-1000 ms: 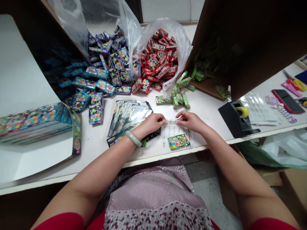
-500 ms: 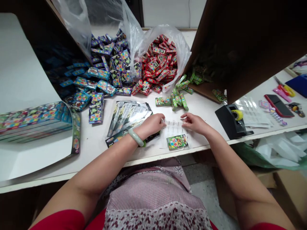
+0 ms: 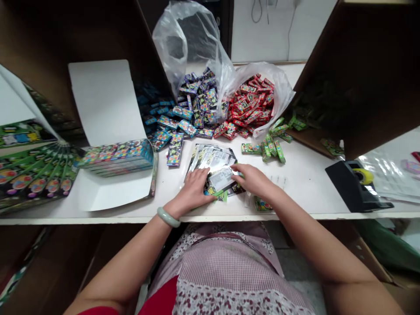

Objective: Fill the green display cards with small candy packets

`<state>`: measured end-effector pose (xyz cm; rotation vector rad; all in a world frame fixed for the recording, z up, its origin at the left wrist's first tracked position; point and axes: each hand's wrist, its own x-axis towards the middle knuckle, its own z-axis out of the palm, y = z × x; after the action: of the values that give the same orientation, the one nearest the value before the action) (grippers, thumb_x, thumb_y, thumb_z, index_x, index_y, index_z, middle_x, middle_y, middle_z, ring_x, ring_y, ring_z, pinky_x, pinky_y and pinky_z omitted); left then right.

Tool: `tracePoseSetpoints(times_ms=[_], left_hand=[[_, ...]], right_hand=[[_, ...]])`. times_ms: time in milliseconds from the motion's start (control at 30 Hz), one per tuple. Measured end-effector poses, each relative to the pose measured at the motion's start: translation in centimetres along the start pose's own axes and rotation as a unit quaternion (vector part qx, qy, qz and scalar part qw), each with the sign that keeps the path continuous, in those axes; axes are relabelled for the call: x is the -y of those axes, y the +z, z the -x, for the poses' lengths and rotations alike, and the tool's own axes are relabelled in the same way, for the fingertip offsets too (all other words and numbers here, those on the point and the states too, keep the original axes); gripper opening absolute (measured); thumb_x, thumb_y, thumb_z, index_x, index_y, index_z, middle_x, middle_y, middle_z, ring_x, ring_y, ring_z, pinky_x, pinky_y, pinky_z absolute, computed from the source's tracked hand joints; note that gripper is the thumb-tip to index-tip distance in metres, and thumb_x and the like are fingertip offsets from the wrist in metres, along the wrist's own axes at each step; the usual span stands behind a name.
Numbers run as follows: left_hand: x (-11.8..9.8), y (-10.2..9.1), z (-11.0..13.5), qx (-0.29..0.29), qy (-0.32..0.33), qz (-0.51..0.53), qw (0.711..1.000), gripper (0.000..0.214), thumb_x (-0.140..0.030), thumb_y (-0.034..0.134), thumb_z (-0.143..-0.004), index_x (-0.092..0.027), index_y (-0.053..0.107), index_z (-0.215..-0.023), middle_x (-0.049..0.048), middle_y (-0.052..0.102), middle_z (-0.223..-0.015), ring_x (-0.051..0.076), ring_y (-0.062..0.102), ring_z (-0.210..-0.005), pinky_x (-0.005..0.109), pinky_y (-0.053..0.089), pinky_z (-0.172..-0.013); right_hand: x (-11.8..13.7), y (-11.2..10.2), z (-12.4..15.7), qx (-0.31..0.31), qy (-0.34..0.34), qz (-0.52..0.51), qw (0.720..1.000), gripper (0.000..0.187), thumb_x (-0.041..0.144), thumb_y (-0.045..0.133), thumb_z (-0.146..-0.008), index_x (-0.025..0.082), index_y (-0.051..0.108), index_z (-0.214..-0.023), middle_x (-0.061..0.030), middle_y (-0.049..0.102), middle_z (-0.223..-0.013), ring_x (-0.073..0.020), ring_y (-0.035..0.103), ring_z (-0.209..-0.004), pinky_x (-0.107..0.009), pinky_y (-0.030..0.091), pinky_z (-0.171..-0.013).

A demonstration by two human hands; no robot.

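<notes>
A fanned stack of black printed packets with silvery grey panels [image 3: 210, 155] lies on the table in front of me. My left hand [image 3: 196, 187], a pale green bangle at its wrist, rests on the stack's left side with its fingers spread. At the right side of the stack, my right hand [image 3: 250, 178] pinches the edge of the top packet [image 3: 221, 178]. Partly hidden under my right forearm is a green printed packet [image 3: 262, 204]. A clear sheet with small printed marks [image 3: 278, 180] shows behind that forearm.
Small blue [image 3: 187, 128], purple [image 3: 203, 98] and red boxes [image 3: 252, 103] are heaped at the back, some in clear plastic bags. Green boxes [image 3: 271, 146] lie right of them. An open white-lined carton [image 3: 111, 192] stands left, a black tape dispenser [image 3: 356, 186] right.
My hands have left the clear sheet and moved left onto the black packets. My left hand has spread flat, and my right now pinches the top packet. The view has turned left.
</notes>
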<state>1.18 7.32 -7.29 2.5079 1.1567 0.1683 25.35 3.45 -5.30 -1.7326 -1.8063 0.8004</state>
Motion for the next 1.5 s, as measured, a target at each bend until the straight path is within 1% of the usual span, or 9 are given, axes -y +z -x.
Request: tracePoseSetpoints(times_ms=[300, 433, 600, 667, 833, 1000, 1133, 1367, 1500], left_hand=[[-1.2, 0.4, 1.3, -0.092, 0.001, 0.051, 0.994, 0.096, -0.029, 0.076, -0.060, -0.012, 0.030, -0.143, 0.0214, 0.038, -0.139, 0.040, 0.035, -0.131, 0.053, 0.031, -0.109], [-1.0, -1.4, 1.6, -0.218, 0.011, 0.131, 0.967, 0.039, -0.024, 0.059, -0.085, -0.014, 0.053, -0.122, 0.0143, 0.059, -0.115, 0.027, 0.056, -0.109, 0.042, 0.047, -0.093], [-1.9, -5.5, 2.1, -0.315, 0.068, 0.189, 0.928, 0.015, -0.015, 0.048, -0.092, -0.016, 0.062, -0.089, 0.0054, 0.064, -0.085, 0.017, 0.061, -0.083, 0.030, 0.048, -0.075], [-2.6, -6.7, 2.6, -0.307, 0.082, 0.174, 0.932, 0.012, -0.015, 0.050, -0.092, -0.015, 0.062, -0.093, 0.0058, 0.064, -0.087, 0.017, 0.061, -0.084, 0.030, 0.048, -0.076], [-2.9, -8.0, 3.9, -0.217, 0.071, 0.108, 0.968, 0.022, -0.018, 0.056, -0.090, -0.015, 0.060, -0.111, 0.0081, 0.068, -0.096, 0.018, 0.065, -0.083, 0.031, 0.050, -0.074], [-2.5, -7.8, 4.6, -0.244, 0.116, 0.102, 0.958, 0.018, -0.015, 0.051, -0.092, -0.015, 0.064, -0.103, 0.0083, 0.072, -0.096, 0.019, 0.068, -0.086, 0.031, 0.053, -0.075], [-3.3, -7.6, 5.2, -0.206, 0.134, 0.024, 0.969, 0.026, -0.019, 0.049, -0.093, -0.012, 0.058, -0.116, 0.0147, 0.070, -0.106, 0.025, 0.067, -0.095, 0.040, 0.055, -0.081], [-4.4, -7.3, 5.8, -0.133, 0.102, -0.076, 0.983, 0.037, -0.023, 0.054, -0.091, -0.007, 0.052, -0.124, 0.0193, 0.067, -0.112, 0.030, 0.065, -0.100, 0.045, 0.054, -0.084], [-3.5, -6.3, 5.3, -0.140, 0.070, 0.013, 0.988, 0.027, -0.019, 0.044, -0.094, -0.013, 0.061, -0.115, 0.0131, 0.071, -0.101, 0.025, 0.069, -0.090, 0.039, 0.055, -0.079]], right_hand=[[2.0, 3.5, -1.9, -0.074, 0.065, -0.071, 0.993, 0.033, 0.026, 0.065, -0.075, 0.017, 0.057, -0.106, -0.0069, 0.068, -0.085, -0.0216, 0.064, -0.079, -0.036, 0.049, -0.074], [3.1, 2.0, -1.2, -0.093, 0.071, -0.195, 0.974, 0.036, 0.041, 0.069, -0.070, 0.020, 0.054, -0.094, 0.0006, 0.064, -0.072, -0.0159, 0.062, -0.066, -0.031, 0.050, -0.064], [5.6, 0.9, 0.2, 0.086, 0.109, -0.371, 0.918, 0.039, 0.043, 0.079, -0.056, 0.018, 0.060, -0.080, 0.0019, 0.062, -0.068, -0.0123, 0.057, -0.060, -0.026, 0.043, -0.056], [6.5, 0.9, 0.5, 0.120, 0.096, -0.369, 0.917, 0.035, 0.042, 0.079, -0.057, 0.017, 0.060, -0.072, 0.0035, 0.059, -0.064, -0.0100, 0.052, -0.056, -0.024, 0.039, -0.053], [7.6, 0.1, 0.7, 0.015, 0.052, -0.378, 0.924, 0.035, 0.046, 0.077, -0.060, 0.017, 0.058, -0.066, 0.0059, 0.057, -0.059, -0.0091, 0.049, -0.055, -0.024, 0.038, -0.056], [7.3, 0.1, 1.4, 0.148, 0.033, -0.377, 0.914, 0.037, 0.044, 0.079, -0.060, 0.017, 0.071, -0.083, -0.0007, 0.071, -0.078, -0.0170, 0.062, -0.073, -0.034, 0.048, -0.078], [6.9, 0.7, 1.5, 0.132, 0.021, -0.356, 0.925, 0.036, 0.046, 0.077, -0.064, 0.017, 0.074, -0.086, -0.0035, 0.073, -0.086, -0.0201, 0.064, -0.081, -0.037, 0.047, -0.084], [6.8, 0.9, 1.3, 0.194, 0.046, -0.441, 0.875, 0.040, 0.045, 0.080, -0.063, 0.016, 0.074, -0.091, -0.0065, 0.074, -0.093, -0.0197, 0.065, -0.086, -0.037, 0.045, -0.090], [7.6, 0.5, 1.2, 0.174, 0.011, -0.376, 0.910, 0.036, 0.046, 0.073, -0.070, 0.016, 0.072, -0.089, -0.0061, 0.073, -0.090, -0.0209, 0.065, -0.085, -0.040, 0.047, -0.088]])
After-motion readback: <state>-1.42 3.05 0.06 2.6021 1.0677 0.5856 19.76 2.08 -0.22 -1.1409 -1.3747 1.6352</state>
